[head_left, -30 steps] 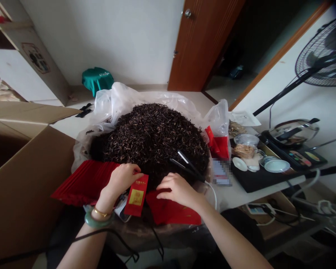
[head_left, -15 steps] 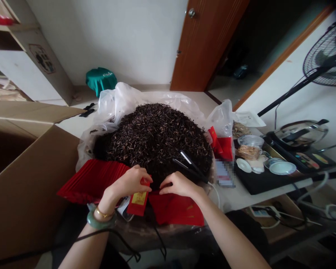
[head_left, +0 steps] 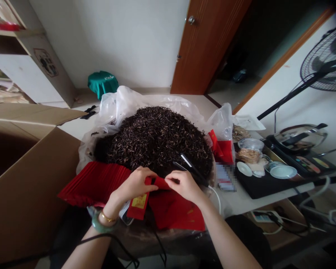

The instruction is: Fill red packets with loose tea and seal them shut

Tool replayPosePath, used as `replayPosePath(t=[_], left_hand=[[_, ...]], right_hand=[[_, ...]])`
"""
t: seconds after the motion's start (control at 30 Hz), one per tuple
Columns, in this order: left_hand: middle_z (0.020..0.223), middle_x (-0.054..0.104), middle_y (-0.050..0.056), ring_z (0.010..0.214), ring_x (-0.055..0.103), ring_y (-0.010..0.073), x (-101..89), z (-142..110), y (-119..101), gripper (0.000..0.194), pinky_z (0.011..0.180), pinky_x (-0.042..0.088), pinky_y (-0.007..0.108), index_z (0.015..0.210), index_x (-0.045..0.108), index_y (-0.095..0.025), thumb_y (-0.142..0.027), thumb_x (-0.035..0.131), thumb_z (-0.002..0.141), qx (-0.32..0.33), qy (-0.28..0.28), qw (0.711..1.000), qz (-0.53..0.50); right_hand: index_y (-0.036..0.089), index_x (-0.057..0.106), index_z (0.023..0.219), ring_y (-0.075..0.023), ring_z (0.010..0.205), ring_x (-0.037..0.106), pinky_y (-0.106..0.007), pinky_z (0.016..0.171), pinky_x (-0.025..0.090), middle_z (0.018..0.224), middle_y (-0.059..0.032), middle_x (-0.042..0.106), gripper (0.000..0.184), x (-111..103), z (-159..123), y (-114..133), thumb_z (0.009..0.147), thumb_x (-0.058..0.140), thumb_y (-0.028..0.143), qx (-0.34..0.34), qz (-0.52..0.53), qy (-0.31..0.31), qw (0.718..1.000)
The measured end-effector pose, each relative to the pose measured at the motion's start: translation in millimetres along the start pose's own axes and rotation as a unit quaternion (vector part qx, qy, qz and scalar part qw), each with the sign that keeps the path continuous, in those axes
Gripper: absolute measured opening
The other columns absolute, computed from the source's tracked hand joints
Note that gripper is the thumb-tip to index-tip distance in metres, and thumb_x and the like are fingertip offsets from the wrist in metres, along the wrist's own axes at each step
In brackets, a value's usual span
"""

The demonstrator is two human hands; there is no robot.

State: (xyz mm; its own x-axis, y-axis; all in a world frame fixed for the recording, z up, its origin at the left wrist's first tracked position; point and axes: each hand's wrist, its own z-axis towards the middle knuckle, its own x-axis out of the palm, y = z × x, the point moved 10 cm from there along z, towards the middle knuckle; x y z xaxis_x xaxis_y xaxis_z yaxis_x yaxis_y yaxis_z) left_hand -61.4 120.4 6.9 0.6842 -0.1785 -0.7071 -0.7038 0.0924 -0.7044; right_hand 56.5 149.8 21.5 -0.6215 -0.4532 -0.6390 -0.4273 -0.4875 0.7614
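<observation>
Left hand [head_left: 138,182]: in the head view, curled almost closed, pinching the top of a red packet [head_left: 137,213] with a yellow label.
Right hand [head_left: 183,185]: thumb and fingertips brought together on a red strip [head_left: 162,183] between both hands; cannot tell whether part of the same packet.
Red packet: at the near edge of the dark leaf heap [head_left: 156,138], between a fanned row of packets [head_left: 93,183] on the left and flat red packets [head_left: 179,213] on the right.
Leaf heap: mounded on crumpled plastic sheeting [head_left: 162,100], with a black two-armed tool [head_left: 194,173] lying at the near right.
Counter [head_left: 240,203]: white, along the right, bearing a dark mat [head_left: 259,191], a bowl [head_left: 283,172], a clear jar [head_left: 250,144] and a black hotplate [head_left: 310,162].
Cardboard box [head_left: 30,194]: brown, open-topped, at the left.
Room: pale wall [head_left: 128,45], reddish-brown door [head_left: 208,48] ajar, green cloth [head_left: 103,84] near the wall, shelf unit [head_left: 19,71] at far left, standing fan [head_left: 324,61] at far right.
</observation>
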Motion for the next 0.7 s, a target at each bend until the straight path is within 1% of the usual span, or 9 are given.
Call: replayPosePath(t=[0.1, 0.17, 0.23, 0.27, 0.33, 0.43, 0.57, 0.63, 0.7], left_hand=[[0.088, 0.073, 0.007, 0.082, 0.063, 0.0223, 3.8, 2, 3, 0.027, 0.077, 0.049, 0.031, 0.089, 0.072, -0.017, -0.038, 0.067, 0.074, -0.026, -0.036, 0.984, -0.170], [0.089, 0.073, 0.008, 0.084, 0.065, 0.0228, 8.6, 3, 1, 0.033, 0.077, 0.051, 0.032, 0.091, 0.071, -0.015, -0.044, 0.062, 0.077, -0.029, -0.044, 0.951, -0.304], [0.092, 0.073, 0.008, 0.087, 0.066, 0.0223, 6.9, 2, -3, 0.035, 0.079, 0.051, 0.032, 0.096, 0.068, -0.014, -0.044, 0.059, 0.079, -0.019, -0.070, 0.926, -0.371], [0.091, 0.073, 0.008, 0.085, 0.066, 0.0213, 4.2, 1, -4, 0.034, 0.078, 0.051, 0.031, 0.096, 0.068, -0.014, -0.043, 0.059, 0.080, -0.012, -0.088, 0.926, -0.367], [0.086, 0.073, 0.006, 0.078, 0.065, 0.0183, -1.2, -2, -7, 0.027, 0.072, 0.050, 0.027, 0.092, 0.068, -0.015, -0.038, 0.058, 0.081, -0.002, -0.118, 0.943, -0.312], [0.079, 0.072, 0.005, 0.070, 0.063, 0.0158, -6.3, -5, -5, 0.022, 0.065, 0.047, 0.023, 0.086, 0.068, -0.015, -0.034, 0.058, 0.082, -0.007, -0.157, 0.955, -0.251], [0.079, 0.072, 0.005, 0.071, 0.064, 0.0168, -4.8, -4, 4, 0.023, 0.064, 0.048, 0.023, 0.084, 0.068, -0.014, -0.035, 0.059, 0.079, -0.031, -0.180, 0.933, -0.310], [0.080, 0.073, 0.006, 0.071, 0.065, 0.0172, -4.6, -4, 7, 0.024, 0.064, 0.049, 0.023, 0.083, 0.068, -0.014, -0.036, 0.059, 0.079, -0.041, -0.187, 0.926, -0.326], [0.079, 0.073, 0.005, 0.070, 0.065, 0.0171, -7.3, -5, 7, 0.023, 0.063, 0.049, 0.023, 0.083, 0.069, -0.015, -0.035, 0.059, 0.079, -0.046, -0.198, 0.931, -0.303]], right_hand=[[0.020, 0.066, 0.081, -0.0173, 0.068, 0.063, -0.028, 0.064, 0.051, 0.075, -0.0048, 0.068, 0.024, -21, -9, -4, 0.090, 0.049, 0.034, 0.028, 0.070, -0.137, 0.988], [0.020, 0.064, 0.090, -0.0184, 0.071, 0.064, -0.029, 0.064, 0.054, 0.080, -0.0062, 0.068, 0.023, -22, -14, -9, 0.091, 0.048, 0.036, 0.047, 0.111, -0.186, 0.975], [0.020, 0.058, 0.110, -0.0206, 0.083, 0.066, -0.032, 0.067, 0.057, 0.100, -0.0105, 0.067, 0.026, -23, -16, -5, 0.089, 0.051, 0.034, 0.025, 0.109, -0.217, 0.970], [0.020, 0.053, 0.121, -0.0227, 0.094, 0.065, -0.035, 0.072, 0.057, 0.112, -0.0133, 0.063, 0.036, -25, -16, 3, 0.088, 0.053, 0.031, -0.003, 0.080, -0.227, 0.971], [0.022, 0.043, 0.136, -0.0266, 0.114, 0.056, -0.044, 0.088, 0.054, 0.130, -0.0151, 0.053, 0.051, -28, -14, 27, 0.086, 0.055, 0.024, -0.082, -0.021, -0.225, 0.971], [0.024, 0.042, 0.140, -0.0271, 0.123, 0.048, -0.050, 0.104, 0.043, 0.127, -0.0115, 0.057, 0.053, -23, -11, 54, 0.088, 0.050, 0.015, -0.168, -0.154, -0.188, 0.955], [0.022, 0.046, 0.137, -0.0264, 0.122, 0.048, -0.046, 0.101, 0.045, 0.127, -0.0115, 0.058, 0.048, -22, -13, 64, 0.090, 0.047, 0.011, -0.204, -0.224, -0.218, 0.928], [0.022, 0.057, 0.125, -0.0274, 0.119, 0.049, -0.046, 0.097, 0.047, 0.123, -0.0124, 0.058, 0.037, -22, -19, 67, 0.090, 0.051, 0.013, -0.215, -0.246, -0.255, 0.910], [0.021, 0.067, 0.103, -0.0262, 0.103, 0.055, -0.044, 0.086, 0.050, 0.105, -0.0119, 0.063, 0.019, -23, -24, 68, 0.088, 0.056, 0.016, -0.216, -0.264, -0.285, 0.896]])
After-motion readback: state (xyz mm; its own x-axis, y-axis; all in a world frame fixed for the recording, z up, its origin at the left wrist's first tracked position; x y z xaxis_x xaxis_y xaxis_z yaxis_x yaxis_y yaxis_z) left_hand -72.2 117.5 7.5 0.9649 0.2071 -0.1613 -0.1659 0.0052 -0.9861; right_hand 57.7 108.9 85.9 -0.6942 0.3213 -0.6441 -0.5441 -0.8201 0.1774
